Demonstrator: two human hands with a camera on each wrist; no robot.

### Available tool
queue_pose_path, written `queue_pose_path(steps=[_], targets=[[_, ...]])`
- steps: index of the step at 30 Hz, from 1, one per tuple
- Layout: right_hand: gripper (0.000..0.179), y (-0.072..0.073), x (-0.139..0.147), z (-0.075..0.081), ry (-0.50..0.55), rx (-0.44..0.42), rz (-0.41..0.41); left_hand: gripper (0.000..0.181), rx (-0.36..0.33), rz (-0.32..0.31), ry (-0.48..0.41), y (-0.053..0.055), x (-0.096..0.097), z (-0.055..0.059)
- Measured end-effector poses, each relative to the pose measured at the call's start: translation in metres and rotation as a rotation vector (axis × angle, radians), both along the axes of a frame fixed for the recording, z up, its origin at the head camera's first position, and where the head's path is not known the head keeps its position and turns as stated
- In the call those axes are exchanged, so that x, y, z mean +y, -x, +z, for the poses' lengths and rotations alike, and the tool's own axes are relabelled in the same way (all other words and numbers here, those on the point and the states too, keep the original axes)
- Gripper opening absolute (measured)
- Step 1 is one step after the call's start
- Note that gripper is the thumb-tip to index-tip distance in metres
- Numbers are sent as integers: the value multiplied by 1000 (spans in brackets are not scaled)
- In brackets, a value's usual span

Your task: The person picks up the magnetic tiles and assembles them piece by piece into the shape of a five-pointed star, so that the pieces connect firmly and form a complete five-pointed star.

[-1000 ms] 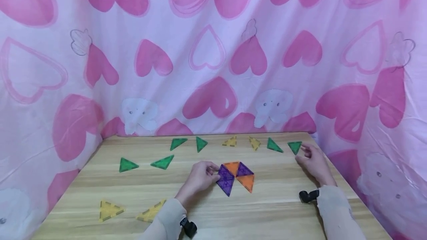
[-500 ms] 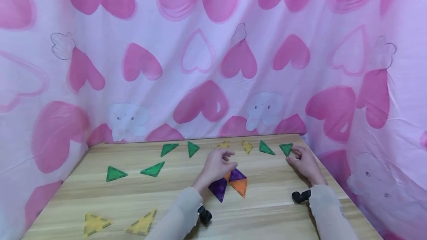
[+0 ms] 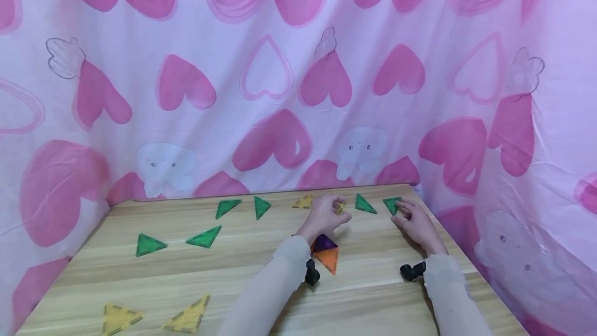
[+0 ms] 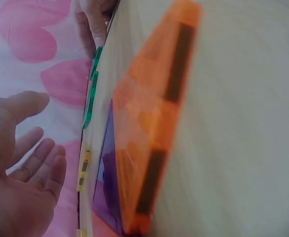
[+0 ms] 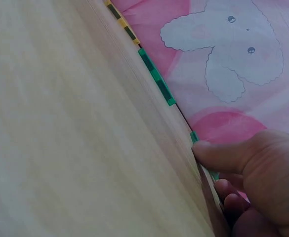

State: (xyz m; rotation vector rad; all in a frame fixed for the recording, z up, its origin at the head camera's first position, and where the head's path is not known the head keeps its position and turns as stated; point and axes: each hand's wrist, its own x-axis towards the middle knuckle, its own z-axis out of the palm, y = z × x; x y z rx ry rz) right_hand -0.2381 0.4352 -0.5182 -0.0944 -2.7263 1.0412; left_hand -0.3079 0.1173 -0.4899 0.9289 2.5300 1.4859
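My left hand (image 3: 324,217) reaches over the middle of the table, fingers loosely bent and holding nothing. Beside its fingertips lies a yellow triangular magnetic tile (image 3: 340,207), partly covered. Under the left wrist sits a joined group, where a purple tile (image 3: 325,243) and an orange tile (image 3: 328,259) show; the arm hides the rest. That orange tile (image 4: 149,113) looms large in the left wrist view. At the far right corner, my right hand (image 3: 417,226) pinches a green triangular tile (image 3: 391,204) lying at the table's back edge. In the right wrist view the thumb partly covers it.
Along the back edge lie another green tile (image 3: 366,205), a yellow tile (image 3: 303,201) and two more green ones. Two green tiles (image 3: 204,237) rest at left centre, with two yellow tiles (image 3: 188,315) nearer the front. A pink heart-patterned curtain (image 3: 270,139) encloses the table.
My left hand has left the purple tile of the joined group and moved right and away toward the back yellow tile. The right hand stays at the green tile. The head view has shifted slightly.
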Motion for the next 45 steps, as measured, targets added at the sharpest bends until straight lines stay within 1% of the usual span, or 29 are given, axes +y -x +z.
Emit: queue_pose_path(steps=[3, 7, 10, 13, 18, 19, 20, 24, 26, 27, 29, 33, 35, 36, 38, 39, 40, 42, 43, 44, 45], targets=[[53, 1, 1, 0, 17, 0, -5, 48, -20, -2, 3, 3, 7, 1], [47, 2, 3, 1, 51, -7, -27, 55, -90, -31, 0, 5, 17, 0], [43, 2, 4, 2, 67, -15, -49, 61, -108, -59, 8, 6, 26, -2], [39, 1, 2, 2, 80, -25, -70, 62, -84, -68, 51, 4, 35, -3], [32, 0, -2, 1, 98, -14, -131, 60, -19, -95, 168, -1, 48, -4], [33, 0, -3, 0, 102, -12, -144, 60, -8, -104, 187, -1, 49, -5], [35, 0, -4, 0, 98, -7, -156, 60, 20, -113, 206, 0, 52, -9], [48, -1, -6, 0, 75, -9, -187, 63, 54, -137, 284, -1, 55, -11], [52, -1, -6, 1, 62, -11, -193, 63, 77, -141, 319, -2, 56, -11], [52, 0, -6, 1, 55, -11, -190, 63, 64, -141, 329, -4, 55, -8], [51, 0, -4, 2, 45, -7, -183, 59, 75, -127, 337, -4, 55, -8], [44, 2, -1, 5, 62, -12, -169, 46, 68, -87, 307, -3, 58, -8], [49, 2, 0, 6, 93, -31, -168, 42, 74, -69, 294, -2, 61, -8], [54, 2, 0, 7, 112, -45, -166, 41, 85, -59, 266, 3, 64, -14], [68, 2, 1, 7, 134, -69, -162, 34, 99, -30, 245, 3, 67, -14], [74, 2, 1, 8, 141, -80, -155, 30, 139, -4, 233, 8, 72, -23], [79, 2, 2, 8, 145, -92, -149, 25, 144, 17, 230, 8, 73, -23], [82, 2, 3, 9, 141, -107, -133, 19, 147, 62, 236, 7, 77, -23], [82, 2, 3, 10, 132, -112, -128, 19, 139, 78, 265, 3, 77, -18], [80, 2, 4, 10, 126, -114, -126, 22, 160, 97, 276, 5, 81, -23], [79, 2, 5, 11, 128, -116, -122, 25, 155, 110, 294, 6, 84, -24]])
